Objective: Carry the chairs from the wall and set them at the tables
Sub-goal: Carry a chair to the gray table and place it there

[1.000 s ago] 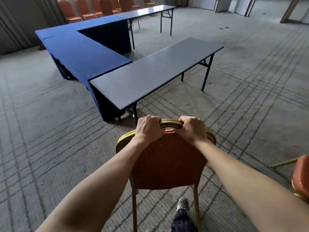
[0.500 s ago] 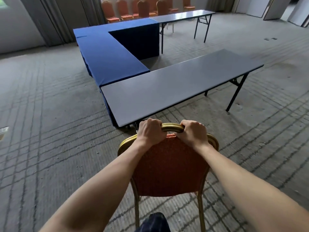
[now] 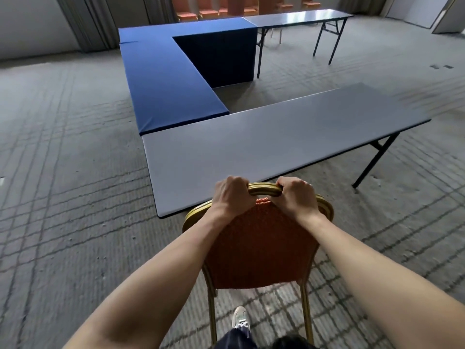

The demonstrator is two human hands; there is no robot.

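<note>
Both hands, left (image 3: pixel 232 196) and right (image 3: pixel 297 197), grip the top rail of the orange chair (image 3: pixel 259 248) just beside the grey table's (image 3: pixel 276 142) near edge, close to its left corner

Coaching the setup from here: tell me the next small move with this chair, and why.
Probably a short step forward, then lower the chair at the grey table's near long edge. The left hand and right hand both grip its gold top rail, and in this view the chair back overlaps that edge near the table's left end.
</note>
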